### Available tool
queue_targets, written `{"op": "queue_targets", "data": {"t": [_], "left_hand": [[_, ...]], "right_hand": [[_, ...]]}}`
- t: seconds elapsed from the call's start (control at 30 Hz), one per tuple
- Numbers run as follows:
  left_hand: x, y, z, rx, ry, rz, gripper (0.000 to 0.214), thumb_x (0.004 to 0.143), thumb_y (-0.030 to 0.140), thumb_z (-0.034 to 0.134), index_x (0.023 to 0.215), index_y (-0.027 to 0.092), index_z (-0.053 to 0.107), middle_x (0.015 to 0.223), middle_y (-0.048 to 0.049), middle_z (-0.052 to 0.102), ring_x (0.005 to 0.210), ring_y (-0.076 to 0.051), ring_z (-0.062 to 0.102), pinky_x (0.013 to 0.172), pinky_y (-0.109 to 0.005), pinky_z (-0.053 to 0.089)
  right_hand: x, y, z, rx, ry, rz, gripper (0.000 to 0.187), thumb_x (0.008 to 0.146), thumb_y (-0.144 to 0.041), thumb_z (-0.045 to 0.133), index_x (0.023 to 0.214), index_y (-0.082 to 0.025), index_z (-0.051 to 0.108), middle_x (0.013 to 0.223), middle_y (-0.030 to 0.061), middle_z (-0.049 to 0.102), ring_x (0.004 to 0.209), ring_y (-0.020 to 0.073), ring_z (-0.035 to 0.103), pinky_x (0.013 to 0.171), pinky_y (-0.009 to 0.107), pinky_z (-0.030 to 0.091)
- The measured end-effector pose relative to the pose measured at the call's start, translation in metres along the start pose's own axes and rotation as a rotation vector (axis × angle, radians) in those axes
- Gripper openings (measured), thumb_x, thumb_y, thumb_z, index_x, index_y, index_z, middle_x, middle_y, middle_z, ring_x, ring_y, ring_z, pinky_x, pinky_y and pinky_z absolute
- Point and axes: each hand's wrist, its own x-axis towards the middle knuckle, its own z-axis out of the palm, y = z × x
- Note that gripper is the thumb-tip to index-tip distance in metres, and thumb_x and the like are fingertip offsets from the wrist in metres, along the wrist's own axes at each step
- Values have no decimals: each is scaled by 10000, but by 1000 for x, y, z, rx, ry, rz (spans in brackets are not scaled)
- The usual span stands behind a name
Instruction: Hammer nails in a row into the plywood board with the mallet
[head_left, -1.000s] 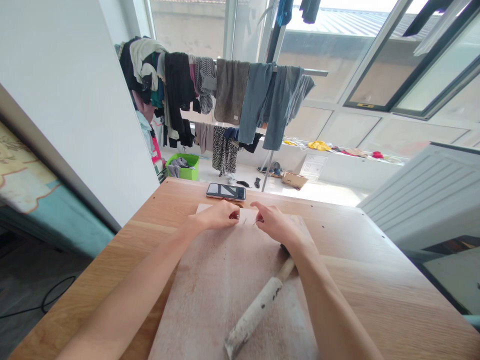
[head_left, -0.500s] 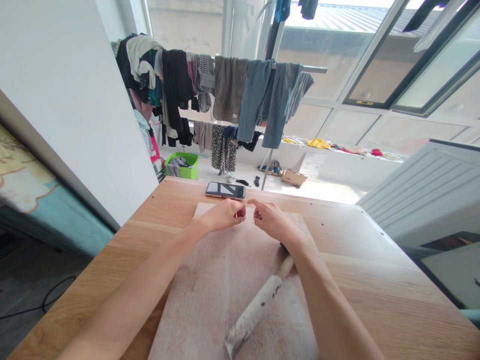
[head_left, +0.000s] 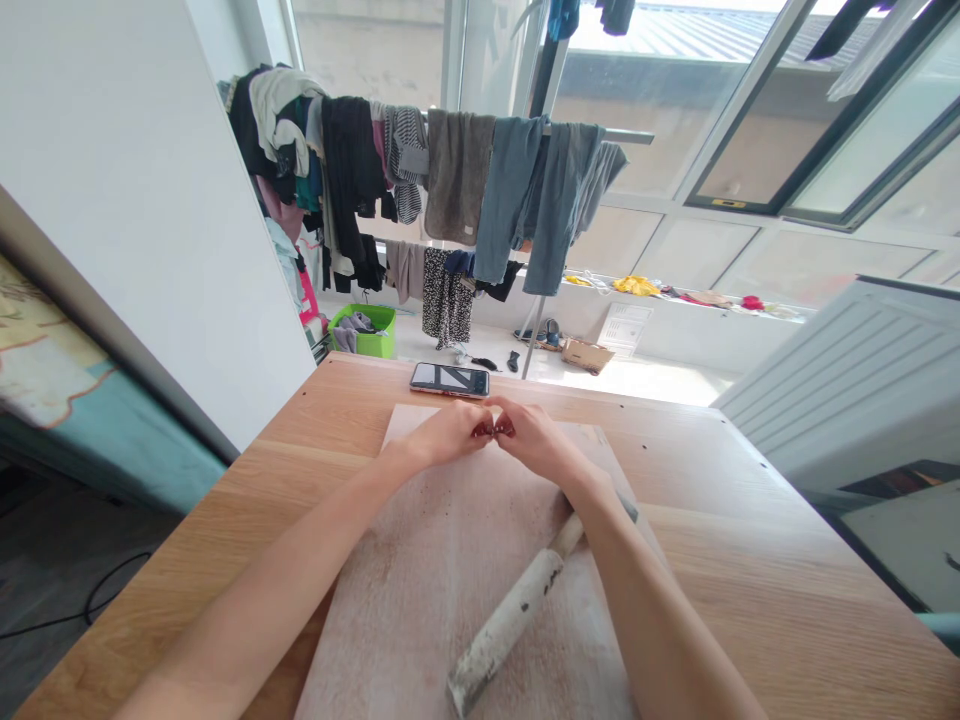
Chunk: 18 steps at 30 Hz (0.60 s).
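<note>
Over the far end of a pale, worn wooden board (head_left: 405,580), my left hand (head_left: 454,432) and my right hand (head_left: 531,437) meet with their fingertips together. Each hand is closed in a pinch. Something tiny shows between the fingertips, too small to name. A hammer (head_left: 506,630) with a worn whitish handle lies slantwise on the board. My right forearm crosses above it and hides part of its head. Just beyond my hands, a phone (head_left: 450,379) lies flat on the table.
The board rests on a wooden table (head_left: 750,560). Beyond the table's far edge stand a loaded clothes rack (head_left: 637,137) and a green basket (head_left: 375,343). A white panel (head_left: 150,200) rises at the left. Small dark specks dot the board.
My right hand has moved left and my left hand slightly right, so the gap between their fingertips has closed. More of the hammer's head shows past my right forearm.
</note>
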Motion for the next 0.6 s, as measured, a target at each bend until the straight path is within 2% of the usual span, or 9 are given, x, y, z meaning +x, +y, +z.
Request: {"op": "queue_targets", "data": {"t": [0.27,0.43,0.6], "left_hand": [[-1,1,-4,-15,14,0,123,838,77,607,796,151,696,730,-3,678,671,-136,603,644,-233,417],[0,2,-10,-54,32,-9,94,878,170,634,846,158,722,765,-5,699,711,-139,622,684,-228,429],[0,2,-12,-71,-22,6,106,885,194,631,871,151,727,782,-14,715,721,-146,631,689,-230,432]], "right_hand": [[1,1,-3,49,1,-16,514,763,-6,536,1226,-207,638,786,-9,729,754,167,660,710,239,430],[1,3,-5,64,11,-9,488,794,-25,540,1245,-192,627,816,2,737,765,165,655,715,245,434],[0,2,-3,75,-24,-4,508,773,-3,543,1230,-206,637,795,-11,722,729,153,641,688,237,428]]}}
